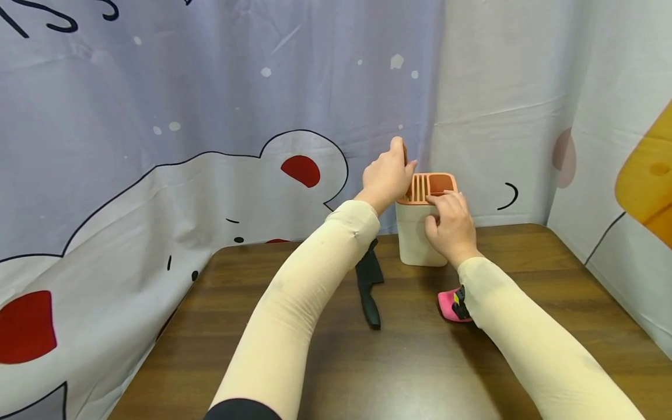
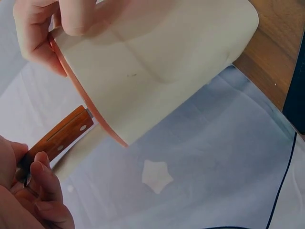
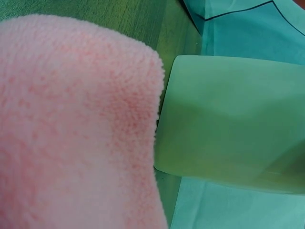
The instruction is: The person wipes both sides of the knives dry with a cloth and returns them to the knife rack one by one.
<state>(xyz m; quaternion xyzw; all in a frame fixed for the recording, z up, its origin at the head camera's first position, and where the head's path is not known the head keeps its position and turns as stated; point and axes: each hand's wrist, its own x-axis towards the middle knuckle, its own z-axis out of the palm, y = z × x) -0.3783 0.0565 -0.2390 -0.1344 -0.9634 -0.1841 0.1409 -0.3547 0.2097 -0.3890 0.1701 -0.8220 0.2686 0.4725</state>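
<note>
Near the back edge of the table, a cream knife holder (image 1: 420, 239) with an orange slotted top stands upright. My left hand (image 1: 385, 175) is above its left side, gripping a knife by its riveted wooden handle (image 2: 62, 136). A short bit of metal shows at the holder's rim; the rest of the blade is hidden inside. With fingers hooked over the rim, my right hand (image 1: 452, 227) holds the holder's right side. The right wrist view shows the holder's lower body (image 3: 233, 124) but not that hand.
A black cleaver (image 1: 370, 277) lies on the wooden table (image 1: 409, 373), left of the holder. Under my right wrist sits a pink fluffy cloth (image 1: 448, 305), which fills much of the right wrist view. A printed curtain (image 1: 210, 198) hangs behind the table.
</note>
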